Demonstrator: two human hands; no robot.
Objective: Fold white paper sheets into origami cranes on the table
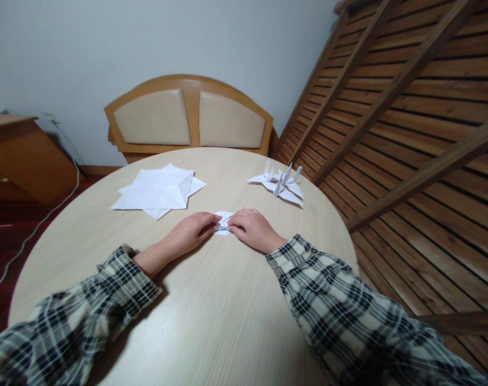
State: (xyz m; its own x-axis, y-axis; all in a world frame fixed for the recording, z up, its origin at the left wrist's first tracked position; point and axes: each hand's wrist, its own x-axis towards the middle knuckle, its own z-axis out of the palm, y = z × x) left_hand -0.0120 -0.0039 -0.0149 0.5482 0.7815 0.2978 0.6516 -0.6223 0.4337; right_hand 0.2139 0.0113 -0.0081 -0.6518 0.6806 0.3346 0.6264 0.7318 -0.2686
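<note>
A small piece of folded white paper [223, 219] lies on the round table [223, 311] in front of me, partly covered by my fingers. My left hand [196, 229] grips its left side, thumb and fingers closed together. From the right, my right hand [252, 228] pinches the opposite side in the same way. Between the two hands, a folded edge of the paper shows. The fingertips hide its outer ends, so its full shape cannot be made out.
Beyond my left hand lies a loose stack of white paper sheets [159, 188]. Several folded paper cranes [282, 185] stand at the far right of the table. Behind it is a padded headboard [193, 110]; a slatted wooden structure [408, 134] rises at the right.
</note>
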